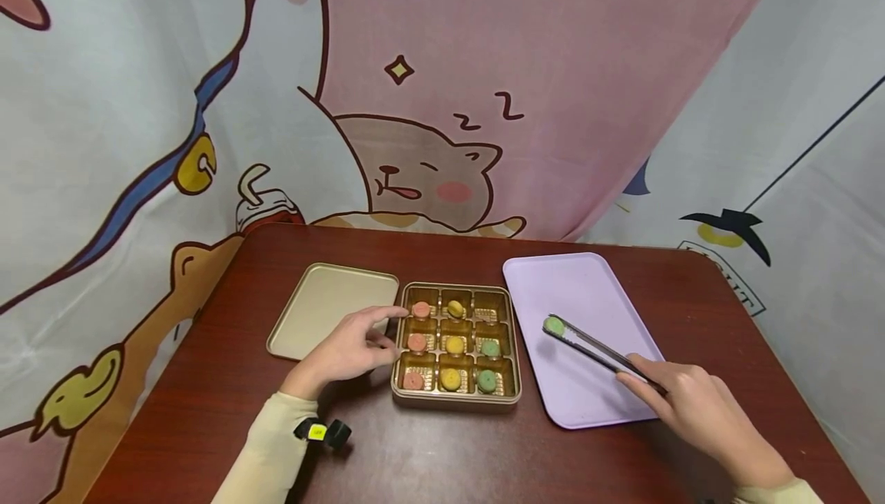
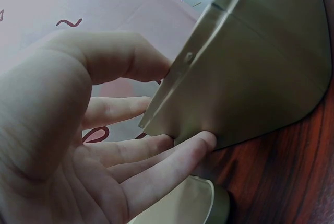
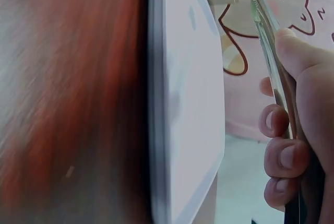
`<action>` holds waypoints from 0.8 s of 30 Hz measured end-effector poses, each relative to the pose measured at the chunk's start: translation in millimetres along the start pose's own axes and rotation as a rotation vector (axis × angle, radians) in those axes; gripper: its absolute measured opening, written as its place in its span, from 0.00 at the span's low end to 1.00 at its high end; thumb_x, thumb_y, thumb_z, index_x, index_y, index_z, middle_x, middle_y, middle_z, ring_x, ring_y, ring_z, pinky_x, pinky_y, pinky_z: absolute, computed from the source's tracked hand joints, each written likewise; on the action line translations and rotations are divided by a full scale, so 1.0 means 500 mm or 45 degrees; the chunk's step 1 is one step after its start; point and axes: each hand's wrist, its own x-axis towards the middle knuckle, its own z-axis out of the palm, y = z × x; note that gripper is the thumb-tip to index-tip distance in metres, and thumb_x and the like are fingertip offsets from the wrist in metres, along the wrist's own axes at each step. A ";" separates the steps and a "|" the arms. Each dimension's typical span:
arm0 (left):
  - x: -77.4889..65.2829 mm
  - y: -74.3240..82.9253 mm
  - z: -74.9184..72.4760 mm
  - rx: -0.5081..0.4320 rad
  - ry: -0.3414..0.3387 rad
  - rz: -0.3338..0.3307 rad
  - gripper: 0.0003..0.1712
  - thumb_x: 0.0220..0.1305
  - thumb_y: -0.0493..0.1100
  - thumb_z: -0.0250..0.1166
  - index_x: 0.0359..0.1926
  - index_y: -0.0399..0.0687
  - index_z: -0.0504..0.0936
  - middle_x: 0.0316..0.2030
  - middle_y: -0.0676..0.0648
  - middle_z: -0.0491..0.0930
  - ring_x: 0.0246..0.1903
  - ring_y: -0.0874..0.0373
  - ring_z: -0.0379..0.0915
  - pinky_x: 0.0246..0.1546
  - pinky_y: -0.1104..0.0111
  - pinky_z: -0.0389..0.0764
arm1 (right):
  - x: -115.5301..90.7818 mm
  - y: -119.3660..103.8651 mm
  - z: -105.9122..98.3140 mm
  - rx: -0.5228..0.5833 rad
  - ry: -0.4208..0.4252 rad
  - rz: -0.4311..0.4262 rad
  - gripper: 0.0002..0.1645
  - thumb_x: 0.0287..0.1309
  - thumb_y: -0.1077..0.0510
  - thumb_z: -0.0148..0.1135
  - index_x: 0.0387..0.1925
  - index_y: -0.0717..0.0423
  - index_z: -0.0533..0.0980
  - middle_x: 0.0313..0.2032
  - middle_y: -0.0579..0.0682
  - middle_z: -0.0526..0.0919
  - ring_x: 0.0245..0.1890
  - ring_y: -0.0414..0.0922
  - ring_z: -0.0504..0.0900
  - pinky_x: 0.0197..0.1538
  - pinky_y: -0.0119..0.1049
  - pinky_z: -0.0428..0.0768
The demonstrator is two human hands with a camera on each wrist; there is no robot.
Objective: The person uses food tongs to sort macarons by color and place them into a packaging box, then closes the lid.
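Note:
My right hand [image 1: 698, 404] grips a pair of black tongs [image 1: 600, 344]. Pinched between the tong tips is a green macaron [image 1: 554, 326], held over the lilac tray [image 1: 574, 281]. A gold tin box [image 1: 456, 402] stands left of the tray, divided into square compartments. Inside are pink macarons [image 1: 417, 343] down the left column, yellow ones [image 1: 455, 345] down the middle, and green ones [image 1: 487, 381] in the middle and front of the right column. My left hand [image 1: 353, 344] touches the tin's left wall with its fingertips, fingers spread.
A flat gold lid [image 1: 332, 312] lies behind and left of my left hand, partly covered by it. The dark red wooden table [image 1: 456, 458] ends at a cartoon-print curtain [image 1: 553, 104]. A small black camera [image 1: 335, 435] is strapped to my left wrist.

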 end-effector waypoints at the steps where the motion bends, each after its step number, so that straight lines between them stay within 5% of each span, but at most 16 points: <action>1: 0.000 0.000 0.000 0.001 0.001 0.000 0.37 0.56 0.28 0.67 0.70 0.36 0.74 0.63 0.34 0.74 0.38 0.57 0.86 0.39 0.69 0.85 | 0.006 -0.004 0.002 0.000 0.006 -0.015 0.23 0.60 0.44 0.76 0.50 0.54 0.89 0.38 0.51 0.92 0.34 0.49 0.90 0.30 0.51 0.85; 7: 0.000 0.001 0.001 0.008 0.002 0.003 0.37 0.57 0.29 0.68 0.70 0.38 0.75 0.61 0.35 0.75 0.37 0.57 0.85 0.38 0.70 0.85 | 0.046 -0.028 0.020 0.014 0.020 -0.094 0.20 0.61 0.45 0.75 0.50 0.51 0.89 0.39 0.48 0.92 0.32 0.45 0.90 0.26 0.46 0.83; 16: 0.001 0.000 0.000 0.035 0.006 0.005 0.37 0.56 0.29 0.68 0.70 0.39 0.75 0.59 0.36 0.76 0.35 0.59 0.84 0.37 0.68 0.85 | 0.102 -0.059 0.048 0.002 0.100 -0.244 0.10 0.60 0.47 0.76 0.42 0.43 0.86 0.27 0.37 0.85 0.23 0.35 0.78 0.21 0.39 0.75; 24: 0.001 0.000 -0.001 0.039 0.004 0.011 0.38 0.56 0.30 0.69 0.70 0.37 0.74 0.57 0.37 0.77 0.35 0.59 0.84 0.37 0.67 0.85 | 0.134 -0.082 0.063 -0.011 0.126 -0.336 0.12 0.59 0.49 0.76 0.40 0.49 0.86 0.23 0.39 0.83 0.21 0.39 0.81 0.20 0.41 0.76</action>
